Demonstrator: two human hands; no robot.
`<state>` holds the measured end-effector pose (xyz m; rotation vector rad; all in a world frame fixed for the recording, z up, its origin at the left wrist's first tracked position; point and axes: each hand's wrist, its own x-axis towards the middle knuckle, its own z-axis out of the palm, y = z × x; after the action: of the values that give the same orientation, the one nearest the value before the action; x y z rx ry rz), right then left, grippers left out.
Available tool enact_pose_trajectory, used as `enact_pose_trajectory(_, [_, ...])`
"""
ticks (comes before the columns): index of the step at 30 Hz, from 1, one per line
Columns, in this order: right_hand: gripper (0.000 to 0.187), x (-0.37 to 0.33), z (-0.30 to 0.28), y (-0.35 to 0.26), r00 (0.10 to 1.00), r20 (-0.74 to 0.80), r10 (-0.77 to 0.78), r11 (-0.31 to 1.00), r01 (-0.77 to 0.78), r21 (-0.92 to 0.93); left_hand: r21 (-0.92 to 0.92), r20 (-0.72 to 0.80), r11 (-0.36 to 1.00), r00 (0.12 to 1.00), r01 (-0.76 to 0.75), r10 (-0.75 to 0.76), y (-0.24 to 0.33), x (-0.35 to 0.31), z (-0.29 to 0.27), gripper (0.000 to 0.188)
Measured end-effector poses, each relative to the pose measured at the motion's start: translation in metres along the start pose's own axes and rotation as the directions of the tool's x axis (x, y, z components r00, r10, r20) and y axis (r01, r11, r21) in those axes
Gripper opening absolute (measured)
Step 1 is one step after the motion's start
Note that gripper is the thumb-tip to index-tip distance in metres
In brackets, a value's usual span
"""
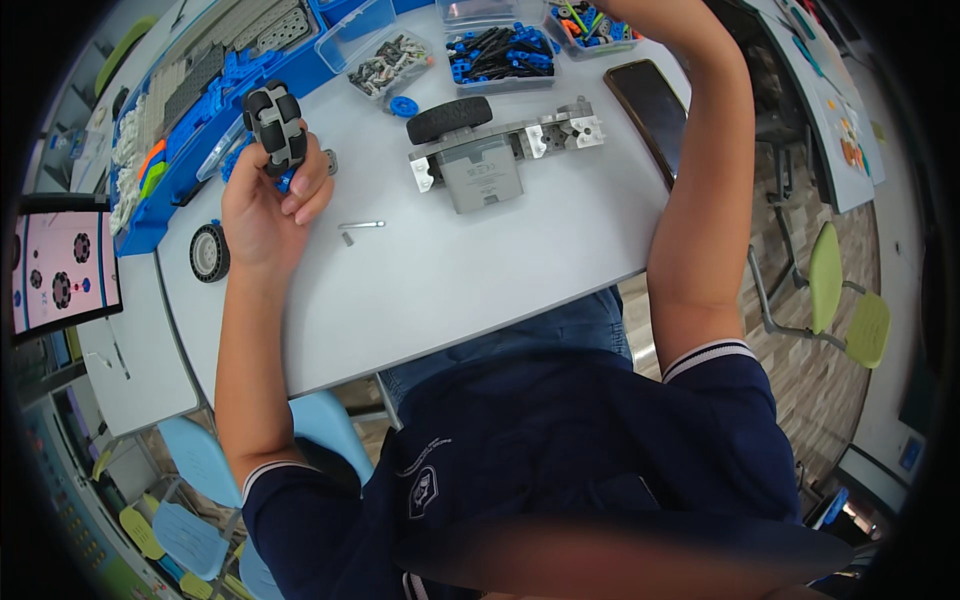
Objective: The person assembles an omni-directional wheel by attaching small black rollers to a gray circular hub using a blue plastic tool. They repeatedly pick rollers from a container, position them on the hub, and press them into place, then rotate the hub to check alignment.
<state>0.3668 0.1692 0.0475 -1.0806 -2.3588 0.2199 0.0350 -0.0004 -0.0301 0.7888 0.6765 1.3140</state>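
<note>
My left hand [272, 205] is closed around a grey and black omni wheel [275, 125], held up over the left side of the table. A bit of blue part shows by its fingers. My right arm reaches to the far edge of the view, where my right hand [645, 10] is mostly cut off and its fingers are hidden. It is nearest to a clear box of small coloured parts [597, 32]. Mid-table sits an assembly of silver metal beams [545, 138] with a grey box-like module [480, 175] and a black tyre [449, 119].
A blue tray [180, 190] of sorted parts fills the far left. Clear boxes hold grey pieces [385, 70] and black and blue pins [500, 57]. A phone [652, 110] lies at right, a wheel [209, 252] at left, and a small metal rod [362, 224] near the middle.
</note>
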Motion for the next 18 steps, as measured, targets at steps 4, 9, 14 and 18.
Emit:
enact_pose_trajectory(4, [0.022,-0.004,-0.013,0.023,0.985,-0.175,0.012,0.995,-0.028,-0.091,0.016,-0.025,1.000,1.000,0.009,-0.008,-0.002,0.000,-0.001,0.025])
enact_pose_trajectory(9, [0.022,-0.009,-0.023,0.037,0.871,0.095,0.482,0.873,-0.468,-0.140,-0.057,0.034,0.998,0.999,0.008,-0.007,-0.005,0.001,-0.007,0.029])
enact_pose_trajectory(14, [0.022,-0.006,-0.015,0.036,0.922,0.062,0.383,0.920,-0.374,-0.121,-0.092,0.068,0.996,0.998,0.003,0.003,-0.006,0.002,-0.014,0.033])
enact_pose_trajectory(18, [0.022,-0.004,-0.011,0.031,0.884,0.140,0.446,0.894,-0.445,-0.042,-0.086,0.080,0.996,0.997,0.004,0.003,-0.006,0.002,-0.015,0.034])
